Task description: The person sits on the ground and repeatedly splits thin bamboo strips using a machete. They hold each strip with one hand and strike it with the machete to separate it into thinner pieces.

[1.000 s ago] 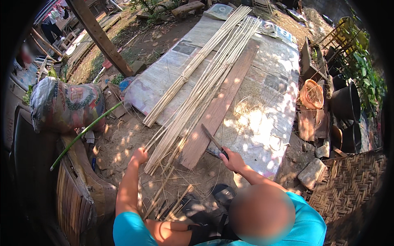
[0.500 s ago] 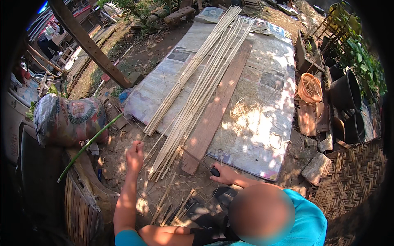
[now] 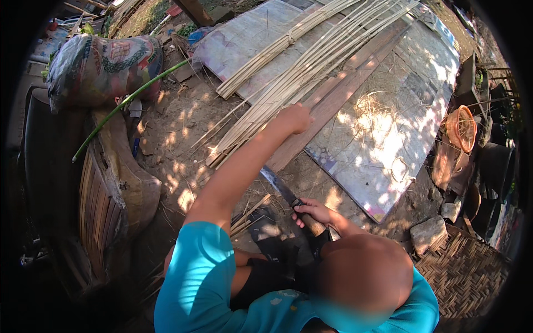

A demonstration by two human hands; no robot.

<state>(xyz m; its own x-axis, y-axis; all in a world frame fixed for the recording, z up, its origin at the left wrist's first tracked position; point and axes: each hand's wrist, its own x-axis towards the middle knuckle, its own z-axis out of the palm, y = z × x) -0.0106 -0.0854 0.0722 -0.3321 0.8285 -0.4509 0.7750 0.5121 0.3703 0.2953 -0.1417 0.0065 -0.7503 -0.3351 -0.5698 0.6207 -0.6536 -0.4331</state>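
My left arm stretches forward across a long bundle of pale split bamboo strips [image 3: 277, 105]. My left hand [image 3: 295, 119] is closed, with its back upward, where the strips meet a brown plank [image 3: 333, 114]. What its fingers hold, if anything, is hidden beneath it. Close to my body, my right hand [image 3: 317, 213] is wrapped round the wooden handle of a large knife [image 3: 279, 187]. Its dark blade slants up and left, the tip near the plank's lower end. Further left lies a second bundle of strips [image 3: 266, 51], tied around its middle.
Printed sheeting [image 3: 383, 139] lies under the strips. Short strip pieces [image 3: 250, 216] lie near my legs. At left are a stuffed sack [image 3: 105, 69], a green stem [image 3: 125, 100] and a slatted wooden piece [image 3: 119, 188]. At right are an orange basket [image 3: 461, 129], a stone block [image 3: 429, 235] and woven matting [image 3: 461, 277].
My left hand has moved right and forward, from beside the strips to over them. My right hand has drawn the knife back from the strips toward my body. The view has shifted downward.
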